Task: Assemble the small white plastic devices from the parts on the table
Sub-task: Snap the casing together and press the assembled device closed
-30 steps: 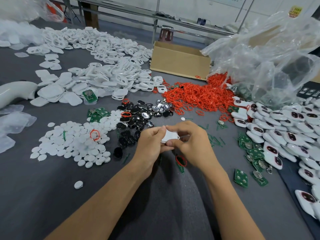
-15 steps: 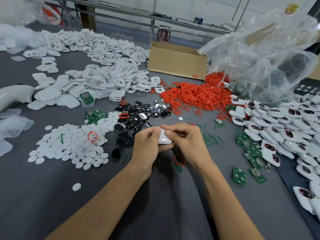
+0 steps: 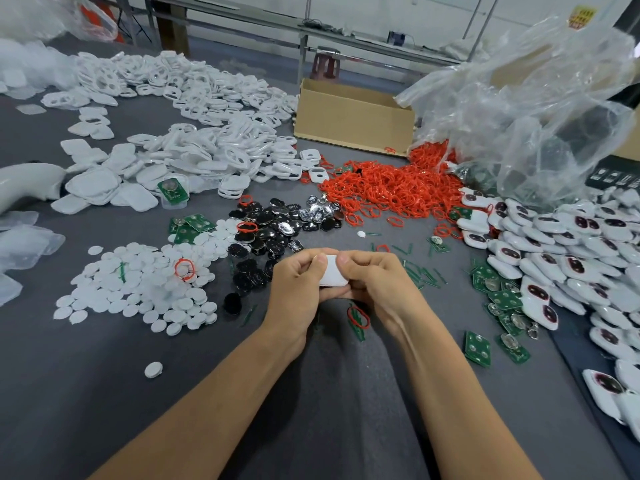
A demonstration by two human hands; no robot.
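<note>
A small white plastic device [image 3: 333, 271] is held between both hands just above the grey table [image 3: 104, 393], at the centre of the view. My left hand [image 3: 298, 289] grips its left side, thumb on top. My right hand [image 3: 377, 282] grips its right side, thumb pressing on its upper face. Only the flat white back of the device shows; its underside is hidden by my fingers. A red rubber ring [image 3: 358, 317] lies on the table just under my right wrist.
White round discs [image 3: 138, 289] lie at the left, black and silver inserts [image 3: 273, 230] ahead, red rings [image 3: 391, 188] beyond. White shells [image 3: 194, 157] pile up at the back left. Finished devices [image 3: 561, 251] and green circuit boards [image 3: 498, 296] lie right. A cardboard box [image 3: 353, 119] and plastic bag [image 3: 540, 109] stand behind.
Both hands have turned the white device so its flat back faces up, and both thumbs now press on top of it. The hands stay at the same spot.
</note>
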